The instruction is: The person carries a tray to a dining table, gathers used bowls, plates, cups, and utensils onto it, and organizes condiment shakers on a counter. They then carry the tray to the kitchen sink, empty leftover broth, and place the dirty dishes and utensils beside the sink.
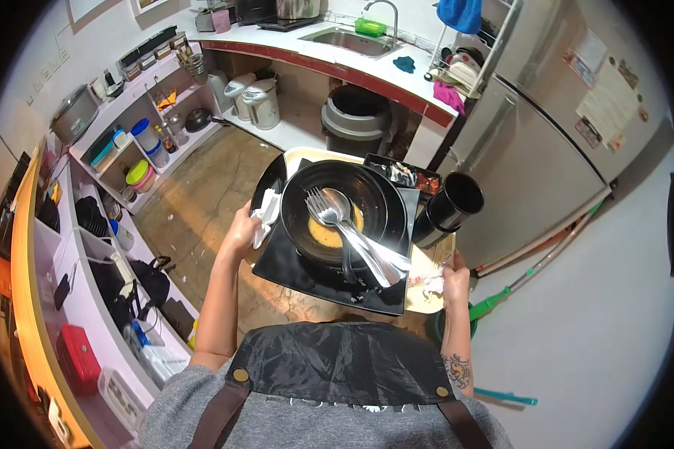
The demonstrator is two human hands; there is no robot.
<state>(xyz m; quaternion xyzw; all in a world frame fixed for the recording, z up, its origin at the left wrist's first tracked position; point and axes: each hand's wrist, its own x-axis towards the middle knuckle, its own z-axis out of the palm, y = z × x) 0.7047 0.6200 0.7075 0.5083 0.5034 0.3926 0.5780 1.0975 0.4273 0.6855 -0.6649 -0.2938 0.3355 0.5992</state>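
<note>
Out in front of me is a cream tray loaded with dirty tableware. My left hand grips its left side, next to a crumpled white tissue. At the right edge my right hand is closed on the tray, beside another crumpled tissue. A black bowl with brownish liquid in it sits on a square black plate. Several metal forks and spoons lie across the bowl. Black cups stand tilted at the right; a small black dish with scraps is behind.
Ahead is a counter with a sink; a grey bin stands below it. Purple shelves line the left side. A fridge stands at right, with a green-handled mop or broom along the wall.
</note>
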